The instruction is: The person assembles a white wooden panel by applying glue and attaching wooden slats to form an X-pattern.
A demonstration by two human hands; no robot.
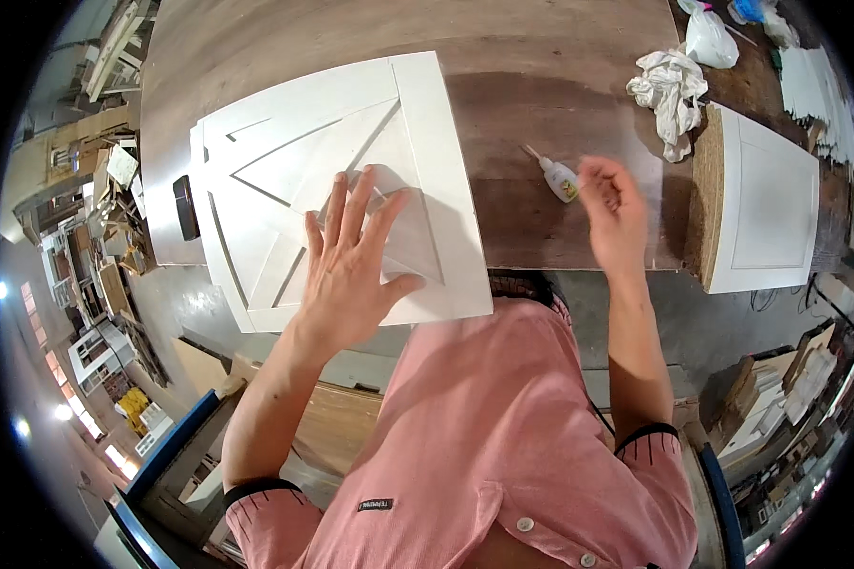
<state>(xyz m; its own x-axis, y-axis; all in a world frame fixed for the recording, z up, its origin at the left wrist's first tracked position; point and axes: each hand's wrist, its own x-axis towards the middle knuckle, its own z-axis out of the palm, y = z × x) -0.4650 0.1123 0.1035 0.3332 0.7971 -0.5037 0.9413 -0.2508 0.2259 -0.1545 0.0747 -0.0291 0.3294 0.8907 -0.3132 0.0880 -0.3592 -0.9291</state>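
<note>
My right hand [615, 213] is the nearer one to the small white plastic squeeze bottle with a thin pointed nozzle [560, 179], which appears to lie on its side on the brown wooden tabletop [541, 57], in the gap to the right of the white rectangular panel with recessed diagonal lines [436, 142]. From my right fingers the bottle is directly to the left, its base end toward me and just beside my curled fingertips; its long axis runs slantwise, the nozzle aimed away from me and to the left, on the panel's side. Those fingers bend loosely inward and look blurred, so I cannot tell whether they touch the bottle or pinch anything. My left hand [351, 261] lies over the panel with the palm down and the fingers spread, the thumb out toward the panel's near right corner; it is well apart from the bottle, with the panel's right border and a strip of tabletop between them. Beyond my right hand, farther to the right, are a crumpled white cloth [671, 90] and a second white panel with a framed face [769, 204].
</note>
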